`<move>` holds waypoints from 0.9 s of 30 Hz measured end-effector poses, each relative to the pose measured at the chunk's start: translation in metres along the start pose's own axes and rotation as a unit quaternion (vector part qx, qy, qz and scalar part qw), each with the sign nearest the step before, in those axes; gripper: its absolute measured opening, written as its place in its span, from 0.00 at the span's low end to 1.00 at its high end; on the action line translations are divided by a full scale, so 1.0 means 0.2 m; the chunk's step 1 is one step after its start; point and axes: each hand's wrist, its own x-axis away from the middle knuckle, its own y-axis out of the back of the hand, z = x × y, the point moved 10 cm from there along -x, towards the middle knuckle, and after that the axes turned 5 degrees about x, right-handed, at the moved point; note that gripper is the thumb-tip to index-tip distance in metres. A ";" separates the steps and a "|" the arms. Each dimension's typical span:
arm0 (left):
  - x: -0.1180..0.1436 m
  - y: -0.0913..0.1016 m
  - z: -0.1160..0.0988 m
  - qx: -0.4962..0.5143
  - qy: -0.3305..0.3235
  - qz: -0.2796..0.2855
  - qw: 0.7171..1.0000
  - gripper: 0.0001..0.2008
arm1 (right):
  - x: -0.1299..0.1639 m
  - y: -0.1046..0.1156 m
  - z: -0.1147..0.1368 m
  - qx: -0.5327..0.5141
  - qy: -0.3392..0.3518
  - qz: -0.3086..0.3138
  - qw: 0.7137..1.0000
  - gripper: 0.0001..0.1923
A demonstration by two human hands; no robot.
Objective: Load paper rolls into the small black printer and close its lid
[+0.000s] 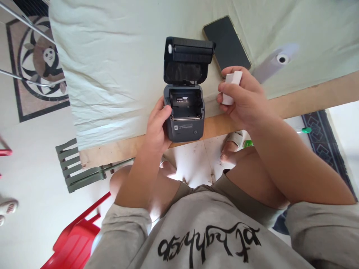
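A dark grey label printer (186,129) is at the table's front edge, its black lid (190,56) swung up and its paper bay (186,106) showing no roll. My left hand (158,125) grips the printer's left side, thumb on the rim of the bay. To the right of the printer, my right hand (242,97) pinches a small folded white piece of paper (232,87) between thumb and fingers, apart from the printer. A dark smartphone (228,43) in a clear case lies just beyond that hand.
A pale cloth (117,56) covers the wooden table (314,89). A white cylindrical thing with a dark round hole (282,58) stands at the right. Below left are a red plastic chair (75,243) and a green slatted folding seat (70,164).
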 end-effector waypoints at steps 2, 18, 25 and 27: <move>0.00 0.01 0.00 -0.004 0.000 -0.007 1.000 0.13 | 0.01 -0.02 0.05 0.067 0.065 0.010 0.996 0.16; 0.02 0.01 -0.03 -0.034 -0.017 -0.013 0.999 0.14 | 0.24 -0.44 0.39 0.529 0.348 0.064 0.771 0.27; 0.02 -0.01 -0.03 -0.029 -0.018 0.003 0.999 0.13 | 0.22 -0.40 0.35 0.498 0.382 0.078 0.774 0.08; 0.02 -0.02 -0.03 -0.016 -0.019 0.014 1.000 0.13 | 0.25 -0.40 0.36 0.490 0.417 0.066 0.763 0.07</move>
